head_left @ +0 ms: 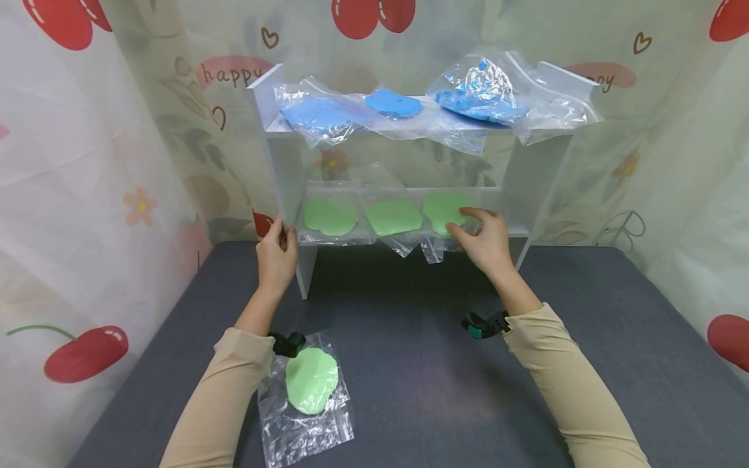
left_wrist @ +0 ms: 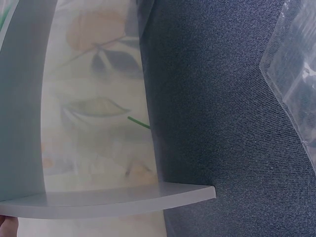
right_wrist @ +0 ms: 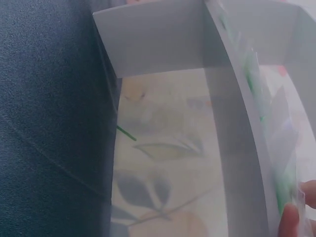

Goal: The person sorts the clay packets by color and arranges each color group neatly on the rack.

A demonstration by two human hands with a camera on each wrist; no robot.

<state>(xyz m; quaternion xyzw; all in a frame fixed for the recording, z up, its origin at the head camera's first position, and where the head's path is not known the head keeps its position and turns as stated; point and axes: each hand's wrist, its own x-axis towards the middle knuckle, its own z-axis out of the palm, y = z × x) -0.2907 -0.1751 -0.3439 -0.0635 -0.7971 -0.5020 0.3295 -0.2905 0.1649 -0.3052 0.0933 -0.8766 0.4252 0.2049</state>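
A white two-tier shelf (head_left: 529, 232) stands on the table. My left hand (head_left: 277, 257) holds the front edge of its left side panel; in the left wrist view only a fingertip (left_wrist: 8, 227) shows against the panel. On the lower tier lie three flat green pieces in clear zip bags: a left one (head_left: 330, 217), a middle one (head_left: 393, 217) and a right one (head_left: 443, 209). With thumb and fingers, my right hand (head_left: 484, 242) grips the right bag at its right side. Another bagged green piece (head_left: 312, 380) lies on the table near my left forearm.
Bagged blue pieces lie along the upper tier, one at the left (head_left: 322, 117), one mid-shelf (head_left: 393, 103) and one at the right (head_left: 482, 104). Bag edges hang over both tiers. A printed curtain (head_left: 158, 130) surrounds the dark table (head_left: 421, 370).
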